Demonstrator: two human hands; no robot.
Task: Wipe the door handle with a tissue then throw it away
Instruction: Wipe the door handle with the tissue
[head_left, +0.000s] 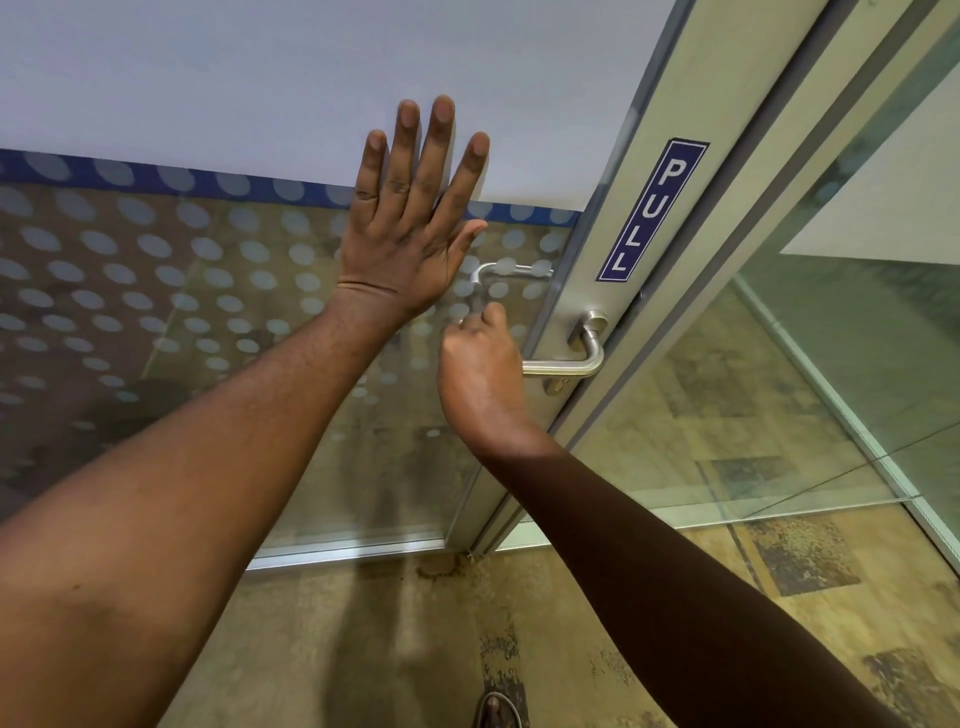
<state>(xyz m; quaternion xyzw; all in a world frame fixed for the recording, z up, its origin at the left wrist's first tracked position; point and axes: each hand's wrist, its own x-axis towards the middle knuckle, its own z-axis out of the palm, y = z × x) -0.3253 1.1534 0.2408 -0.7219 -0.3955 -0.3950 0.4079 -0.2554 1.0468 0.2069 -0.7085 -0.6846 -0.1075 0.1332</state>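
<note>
The right hand (480, 364) was closed around the brushed-steel lever door handle (566, 366); its long axis ran level, rightward to the pivot; no tissue was discernible. The left hand (410, 218), open-palmed, lay flat on the dotted frosted-glass door panel (156, 260) above-left of the handle.

The left hand (410, 223) lies flat against the glass door (208, 322), fingers spread and pointing up. Below it and to its right, the right hand (480, 374) is closed round the free end of the door handle (576, 364). The handle runs right from that hand to its mount on the door frame (608, 249). Above the mount, on the same frame, sits the PULL sign (653, 210). Behind the glass, between the two hands, a second handle (506, 273) shows. Right of the frame stands a glass panel (779, 405). The floor (597, 613) lies beneath both forearms.
</note>
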